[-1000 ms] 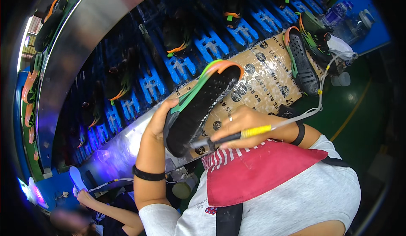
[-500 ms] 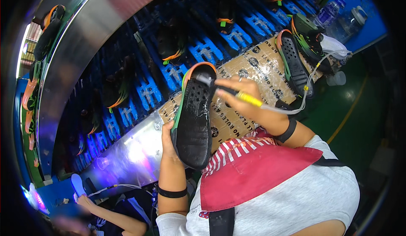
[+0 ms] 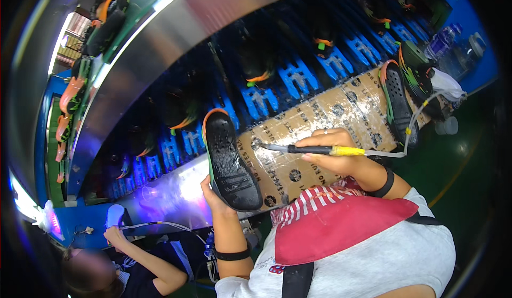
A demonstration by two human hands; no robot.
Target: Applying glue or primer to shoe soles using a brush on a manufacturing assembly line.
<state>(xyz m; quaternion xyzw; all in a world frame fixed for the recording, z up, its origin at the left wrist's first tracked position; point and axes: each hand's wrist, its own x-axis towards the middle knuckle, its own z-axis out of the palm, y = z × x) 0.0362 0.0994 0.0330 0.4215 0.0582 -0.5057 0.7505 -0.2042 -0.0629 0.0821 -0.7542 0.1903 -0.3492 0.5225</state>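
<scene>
A black shoe sole (image 3: 230, 162) with an orange and green rim stands tilted up, its dark inner face toward me and looking wet. My left hand (image 3: 216, 197) is closed on its lower left edge. In my right hand (image 3: 337, 147) is a glue brush (image 3: 314, 149) with a black and yellow handle and a pale hose running from its end. The brush tip is apart from the sole, over the brown taped cardboard (image 3: 314, 119). A second sole (image 3: 397, 95) lies at the right end of the cardboard, beside a dark green shoe upper (image 3: 417, 68).
Beyond the cardboard runs a conveyor with blue racks (image 3: 260, 99) carrying dark shoe parts. Bottles (image 3: 444, 39) and a white cloth bundle (image 3: 447, 84) stand at the right. A co-worker's hand (image 3: 114, 236) holds a bluish sole at lower left. More shoe parts line a far-left shelf (image 3: 72, 92).
The brush has left the sole's inner face and moved right over the cardboard. The sole sits lower and farther left in view, and the whole view has shifted.
</scene>
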